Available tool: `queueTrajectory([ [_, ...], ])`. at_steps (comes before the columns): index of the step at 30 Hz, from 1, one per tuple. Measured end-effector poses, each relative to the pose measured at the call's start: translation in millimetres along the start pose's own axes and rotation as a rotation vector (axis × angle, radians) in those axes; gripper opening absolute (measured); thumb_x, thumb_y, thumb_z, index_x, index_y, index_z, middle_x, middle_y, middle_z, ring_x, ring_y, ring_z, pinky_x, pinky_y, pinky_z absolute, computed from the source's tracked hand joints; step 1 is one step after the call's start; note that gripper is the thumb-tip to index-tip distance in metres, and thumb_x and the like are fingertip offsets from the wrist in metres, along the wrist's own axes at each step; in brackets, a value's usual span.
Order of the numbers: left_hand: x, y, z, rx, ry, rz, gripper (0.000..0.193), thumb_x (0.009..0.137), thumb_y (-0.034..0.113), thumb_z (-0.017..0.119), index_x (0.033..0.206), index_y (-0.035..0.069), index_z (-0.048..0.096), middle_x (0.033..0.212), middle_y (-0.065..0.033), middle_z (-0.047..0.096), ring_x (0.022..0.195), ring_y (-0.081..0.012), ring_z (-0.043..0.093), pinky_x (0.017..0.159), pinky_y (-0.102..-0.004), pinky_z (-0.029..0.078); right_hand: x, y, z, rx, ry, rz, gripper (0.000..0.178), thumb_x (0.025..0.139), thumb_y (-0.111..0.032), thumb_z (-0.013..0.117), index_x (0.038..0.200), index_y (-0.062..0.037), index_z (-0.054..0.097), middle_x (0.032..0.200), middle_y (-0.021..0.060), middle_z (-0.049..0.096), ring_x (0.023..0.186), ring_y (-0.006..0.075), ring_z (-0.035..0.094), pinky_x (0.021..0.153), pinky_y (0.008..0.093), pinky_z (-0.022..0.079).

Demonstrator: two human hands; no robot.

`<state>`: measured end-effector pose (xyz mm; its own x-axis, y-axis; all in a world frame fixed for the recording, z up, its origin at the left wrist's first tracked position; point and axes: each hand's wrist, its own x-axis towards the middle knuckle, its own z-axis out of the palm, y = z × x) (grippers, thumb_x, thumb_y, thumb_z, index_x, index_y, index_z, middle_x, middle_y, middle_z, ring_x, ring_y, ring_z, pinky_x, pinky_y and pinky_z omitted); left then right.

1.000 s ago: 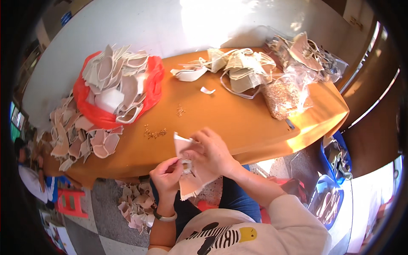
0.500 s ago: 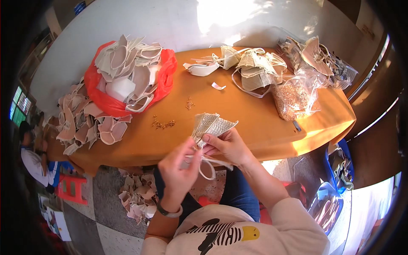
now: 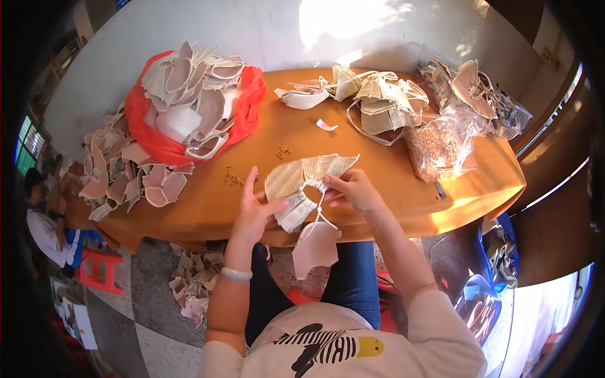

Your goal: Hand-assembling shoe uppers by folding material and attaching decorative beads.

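A cream textured piece of several joined panels (image 3: 285, 181) is fanned out in a curve above the table's near edge. Its right end is pinched between the thumb and fingers of my right hand (image 3: 353, 189). At its left side my left hand (image 3: 253, 213) holds the edge, thumb across the lower panels, index finger stretched upward, other fingers partly hidden. A white cord (image 3: 319, 211) loops down from the piece. Below it hangs a pale pink flat piece (image 3: 316, 251), in front of my lap.
An orange-covered table (image 3: 378, 183) carries a red bag (image 3: 247, 120) of pale pieces, a pink pile (image 3: 113, 173), cream pieces (image 3: 381, 104), a clear bag of small golden bits (image 3: 435, 148) and scattered golden bits (image 3: 234, 176). Another person (image 3: 47, 227) sits at the far left.
The bunched cream piece has been spread into a curved fan. My left hand has moved up and left, its fingers opening out. The pink piece now hangs in plain sight.
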<state>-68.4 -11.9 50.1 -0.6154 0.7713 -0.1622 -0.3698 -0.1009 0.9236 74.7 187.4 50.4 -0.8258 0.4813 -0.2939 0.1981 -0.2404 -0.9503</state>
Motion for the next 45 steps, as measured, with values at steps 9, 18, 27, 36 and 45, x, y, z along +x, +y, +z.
queueTrajectory([
  [9,57,-25,23,1.053,0.052,0.456,0.043,0.073,0.003,0.071,0.116,0.009,0.067,0.116,-0.0188,0.06,0.104,-0.0386,0.059,0.088,-0.0407,0.049,17,11,-23,-0.873,0.5,-0.181,0.045,0.069,-0.031,0.08,0.104,-0.0056,0.068,0.088,0.0116,0.07,0.084,0.0308,0.066,0.078,0.0399,0.051],
  [18,55,-45,44,1.457,-0.258,0.822,0.041,0.085,0.004,0.051,0.125,0.003,0.057,0.127,-0.014,0.059,0.118,-0.0334,0.056,0.1,-0.0371,0.046,17,-3,-40,-1.141,0.7,-0.578,0.059,0.065,-0.021,0.083,0.118,-0.007,0.059,0.101,0.0136,0.062,0.097,0.0305,0.06,0.084,0.0391,0.047],
  [27,49,-58,54,1.437,-0.184,0.726,0.045,0.083,0.012,0.057,0.126,-0.001,0.054,0.131,-0.0162,0.053,0.124,-0.0366,0.049,0.108,-0.0439,0.037,140,-26,15,-0.848,-0.084,-0.662,0.015,0.078,-0.011,0.072,0.088,-0.0006,0.072,0.08,0.0137,0.071,0.073,0.0229,0.069,0.071,0.0336,0.053],
  [36,50,-55,45,1.315,-0.207,0.755,0.046,0.084,0.005,0.053,0.129,0.004,0.054,0.131,-0.013,0.056,0.126,-0.0329,0.048,0.105,-0.0409,0.041,156,-20,34,-1.098,-0.011,-0.635,0.01,0.075,-0.012,0.068,0.082,-0.0047,0.072,0.081,0.0151,0.07,0.078,0.0329,0.067,0.07,0.04,0.053],
  [45,58,-45,37,1.305,-0.304,0.726,0.043,0.085,0.005,0.055,0.128,0.008,0.056,0.133,-0.0103,0.055,0.128,-0.0308,0.047,0.106,-0.0399,0.041,64,-35,-46,-0.807,-0.144,-0.429,0.009,0.08,-0.009,0.068,0.087,-0.003,0.069,0.078,0.0115,0.067,0.073,0.0243,0.065,0.068,0.0334,0.051],
])
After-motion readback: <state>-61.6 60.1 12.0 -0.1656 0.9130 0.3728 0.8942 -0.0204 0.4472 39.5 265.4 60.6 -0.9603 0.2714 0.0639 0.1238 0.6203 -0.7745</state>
